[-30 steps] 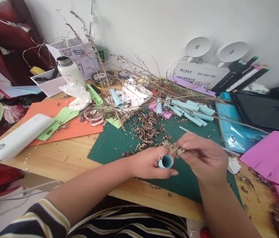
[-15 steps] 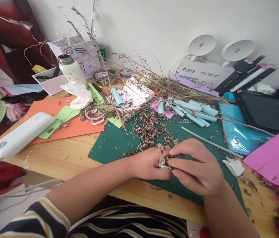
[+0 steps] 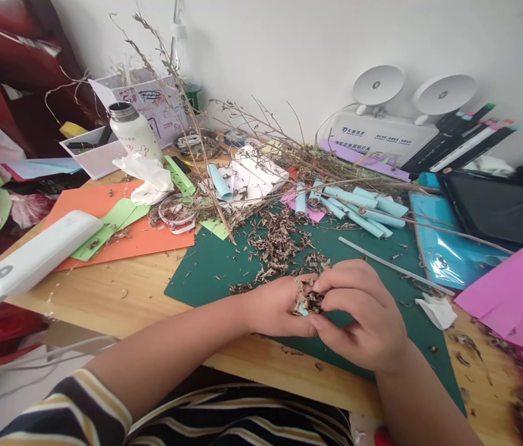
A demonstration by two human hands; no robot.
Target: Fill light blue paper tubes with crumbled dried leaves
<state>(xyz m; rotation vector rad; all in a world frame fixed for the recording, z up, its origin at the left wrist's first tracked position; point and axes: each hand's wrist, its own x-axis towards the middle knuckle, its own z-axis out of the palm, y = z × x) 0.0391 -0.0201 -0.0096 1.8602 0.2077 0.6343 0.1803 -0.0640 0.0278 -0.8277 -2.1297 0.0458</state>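
Observation:
A clump of dried brown leaves [image 3: 311, 300], with a small light-blue bit showing at its edge, sits in my left hand [image 3: 276, 307]. That hand is curled around the clump, low over the green mat [image 3: 217, 266]. From the right, the fingertips of my right hand [image 3: 366, 313] press on the same leaves, thumb and fingers bent inward. Much of the blue piece is hidden by leaves and fingers. Just beyond my hands lies a loose pile of dried leaves [image 3: 277, 238] on the mat.
Dry branches [image 3: 284, 158] stretch across the back. Rolled blue paper tubes [image 3: 358, 207] lie at the mat's far right, near a thin white strip [image 3: 391, 265]. On the left are orange paper [image 3: 159, 238], a white power bank [image 3: 45, 251] and an uncapped bottle [image 3: 133, 133].
My right hand has shifted slightly left and its fingers have curled in closer over the leaves. My left hand stays almost in place.

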